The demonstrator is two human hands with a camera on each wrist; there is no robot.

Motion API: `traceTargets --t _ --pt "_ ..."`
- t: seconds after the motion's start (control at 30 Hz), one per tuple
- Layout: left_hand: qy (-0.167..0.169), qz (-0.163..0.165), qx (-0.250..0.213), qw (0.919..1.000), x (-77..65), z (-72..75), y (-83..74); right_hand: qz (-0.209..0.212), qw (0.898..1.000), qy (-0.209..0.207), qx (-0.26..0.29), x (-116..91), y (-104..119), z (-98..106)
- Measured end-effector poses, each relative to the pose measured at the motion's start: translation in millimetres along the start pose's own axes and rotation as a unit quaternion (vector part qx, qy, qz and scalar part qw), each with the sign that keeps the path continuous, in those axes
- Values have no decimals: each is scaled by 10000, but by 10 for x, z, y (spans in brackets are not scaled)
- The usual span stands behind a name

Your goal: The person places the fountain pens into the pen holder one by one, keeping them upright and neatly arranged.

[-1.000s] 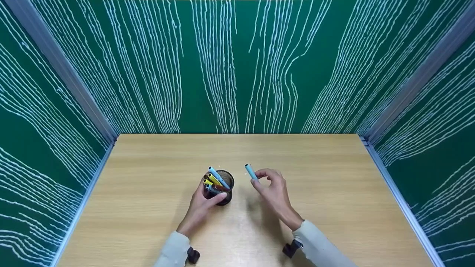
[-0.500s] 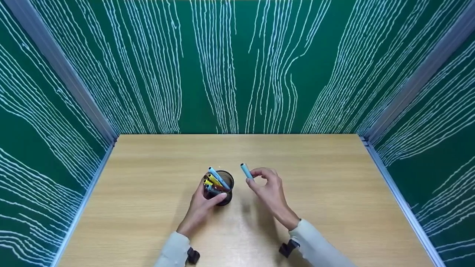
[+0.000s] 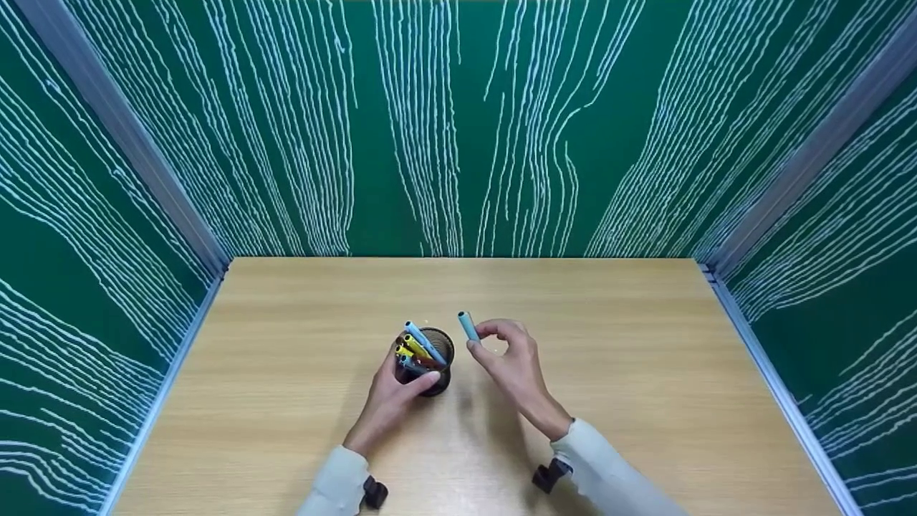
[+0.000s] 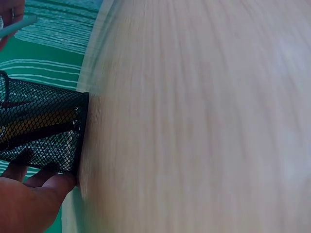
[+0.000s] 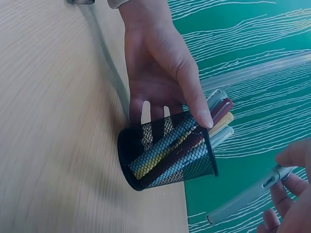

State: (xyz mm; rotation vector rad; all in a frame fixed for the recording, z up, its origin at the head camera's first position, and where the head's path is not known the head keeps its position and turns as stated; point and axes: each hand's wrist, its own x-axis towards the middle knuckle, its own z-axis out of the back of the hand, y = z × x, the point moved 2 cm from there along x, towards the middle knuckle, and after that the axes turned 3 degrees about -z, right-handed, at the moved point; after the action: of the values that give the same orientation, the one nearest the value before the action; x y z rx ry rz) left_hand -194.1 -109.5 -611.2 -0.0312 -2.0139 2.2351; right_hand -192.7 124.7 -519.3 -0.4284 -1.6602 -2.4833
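Observation:
My left hand (image 3: 392, 398) grips a black mesh pen cup (image 5: 167, 158) from its left side, thumb by the rim. The cup stands upright on the wooden table. Inside it lean several markers: a light blue marker (image 3: 421, 338), a yellow marker (image 3: 414, 347) and a dark red marker (image 5: 222, 110) among them. To the right of the cup, my right hand (image 3: 517, 369) pinches another light blue marker (image 5: 243, 196) by one end between thumb and fingers. That marker is held in the air above the table, tilted, its free end pointing away and slightly left.
The wooden table (image 3: 645, 330) spreads around both hands. Green walls (image 3: 473, 143) with white wavy lines rise at the back and sides, joined by grey metal corner posts (image 3: 136, 136). A dark wrist device (image 3: 550, 474) sits at the right sleeve.
My right hand has moved a little to the left with its light blue marker, nearer the pen cup. The left hand and the cup stay in place.

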Motion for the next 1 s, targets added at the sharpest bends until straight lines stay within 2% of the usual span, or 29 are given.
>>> traceTargets --t 0.3,0.6,0.77,1.0 --pt "21 -70 -12 10000 -1 -12 6 -62 9998 148 70 -5 70 -66" --pt "7 6 -55 10000 4 -5 20 190 9995 179 177 10 128 -138" --pt "9 -89 -184 9998 2 -8 23 248 9991 238 241 17 153 -165" --pt "7 -17 -114 9999 0 -20 27 282 9990 302 198 48 172 -193"
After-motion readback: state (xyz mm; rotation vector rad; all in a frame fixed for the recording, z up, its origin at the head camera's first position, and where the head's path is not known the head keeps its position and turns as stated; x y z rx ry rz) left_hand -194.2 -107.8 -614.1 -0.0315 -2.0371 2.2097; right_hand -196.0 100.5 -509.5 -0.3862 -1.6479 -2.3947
